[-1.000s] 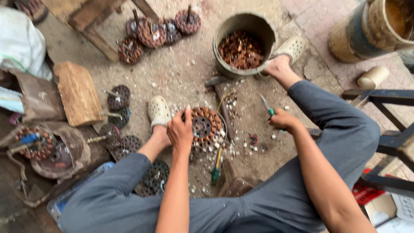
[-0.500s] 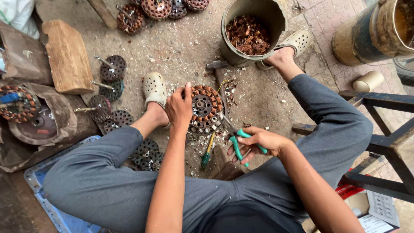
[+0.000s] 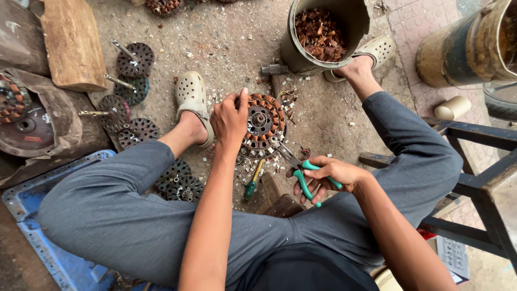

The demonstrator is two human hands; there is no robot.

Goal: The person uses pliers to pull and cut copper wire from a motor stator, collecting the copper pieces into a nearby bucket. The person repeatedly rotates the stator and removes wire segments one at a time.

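Motor stator [image 3: 262,125], a round ring of copper-wound coils with a metal hub at its centre, lies flat on the concrete ground between the person's two feet. Left hand [image 3: 230,116] is closed over the stator's left rim, fingers curled on the top edge, thumb side toward the hub; it grips and steadies the part. Right hand [image 3: 329,175] is wrapped around the green handles of a pair of pliers [image 3: 299,168], held to the lower right of the stator. The handles are spread a little inside the grip. The plier nose points up and left and reaches the stator's lower right edge; whether it bites on a wire cannot be told.

Just below the left hand, a screwdriver [image 3: 252,183] with a green and yellow handle lies on the ground beside a short wooden block [image 3: 280,200]. White and copper scraps are scattered around the stator.

Beyond the right hand, a grey bucket [image 3: 293,51] holds a heap of stripped copper wire. To the left of the left hand lie several dark slotted rotor discs [image 3: 135,59], some with shafts, and a thick wooden plank [image 3: 72,46]. A blue perforated tray [image 3: 32,215] sits under the left knee
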